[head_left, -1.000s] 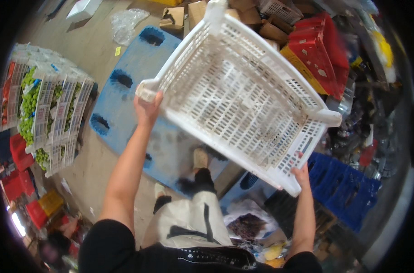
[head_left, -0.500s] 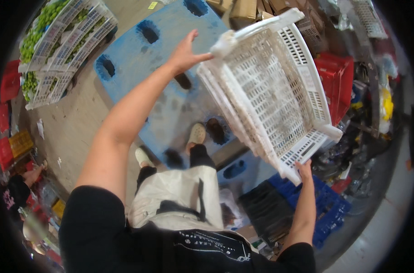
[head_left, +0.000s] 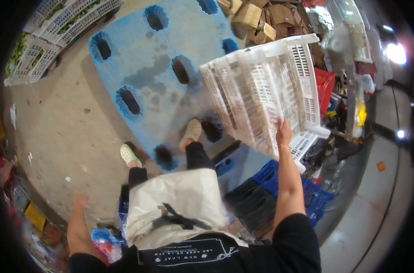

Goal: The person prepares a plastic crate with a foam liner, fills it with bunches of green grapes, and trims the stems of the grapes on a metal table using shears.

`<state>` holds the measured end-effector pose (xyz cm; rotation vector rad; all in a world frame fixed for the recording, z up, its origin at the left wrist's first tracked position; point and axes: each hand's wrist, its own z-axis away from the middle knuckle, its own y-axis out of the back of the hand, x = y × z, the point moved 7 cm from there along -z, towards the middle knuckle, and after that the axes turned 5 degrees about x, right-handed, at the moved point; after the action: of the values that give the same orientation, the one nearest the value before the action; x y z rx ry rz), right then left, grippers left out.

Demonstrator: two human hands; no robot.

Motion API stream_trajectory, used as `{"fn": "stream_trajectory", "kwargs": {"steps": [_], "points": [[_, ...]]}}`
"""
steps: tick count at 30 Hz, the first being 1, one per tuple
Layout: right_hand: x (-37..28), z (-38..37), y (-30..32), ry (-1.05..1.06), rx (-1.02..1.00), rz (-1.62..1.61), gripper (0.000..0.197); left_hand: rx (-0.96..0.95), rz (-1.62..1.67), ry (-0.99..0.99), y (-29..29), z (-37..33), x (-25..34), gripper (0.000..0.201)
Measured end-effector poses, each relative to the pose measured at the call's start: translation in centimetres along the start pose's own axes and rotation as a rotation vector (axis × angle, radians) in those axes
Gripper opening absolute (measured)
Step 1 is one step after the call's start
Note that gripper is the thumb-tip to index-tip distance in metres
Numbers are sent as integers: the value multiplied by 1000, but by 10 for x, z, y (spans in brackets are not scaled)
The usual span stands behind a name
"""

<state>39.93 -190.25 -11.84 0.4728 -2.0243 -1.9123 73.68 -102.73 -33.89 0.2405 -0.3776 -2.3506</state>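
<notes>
A stack of white slatted plastic crates [head_left: 257, 91] leans at a tilt on the right side of the blue pallet [head_left: 152, 86]. My right hand [head_left: 284, 133] is at the near rim of the top crate, its fingers curled over that edge. The inside of the top crate looks dirty and holds nothing that I can make out. Away to the left, my left hand [head_left: 81, 201] hangs low over the concrete floor, apart from the crates. Motion smears its fingers, so their pose is unclear.
White crates with green produce [head_left: 56, 27] stand at the far left. Cardboard boxes [head_left: 266, 22] pile up at the back, and a red crate [head_left: 324, 88] sits behind the stack. Dark blue and black crates [head_left: 257, 195] lie near my right. One foot is on the pallet.
My left hand has let go of the crate stack and swung down to the left. The stack has tipped lower towards the pallet. My right hand has shifted from the corner along the rim.
</notes>
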Motion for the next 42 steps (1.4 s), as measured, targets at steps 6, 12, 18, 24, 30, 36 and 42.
{"fn": "stream_trajectory", "kwargs": {"steps": [6,12,18,24,30,36,42], "points": [[2,-12,-12,35,-29,147,40,104,760,76,-13,-30,125,43],[-16,-9,6,45,38,-75,37,170,1372,-147,142,-32,290,30],[-32,3,-20,85,115,153,33,254,1452,-185,121,-51,293,27],[-9,-5,-26,82,-117,-168,39,216,1225,-239,101,-69,287,25],[130,-4,54,-298,-157,-496,60,374,987,-423,292,-54,362,47],[214,108,38,-1085,-312,-810,47,1487,881,-962,602,60,505,72],[223,130,13,-1031,-425,-1309,46,1096,1165,-1158,702,46,601,64]]}}
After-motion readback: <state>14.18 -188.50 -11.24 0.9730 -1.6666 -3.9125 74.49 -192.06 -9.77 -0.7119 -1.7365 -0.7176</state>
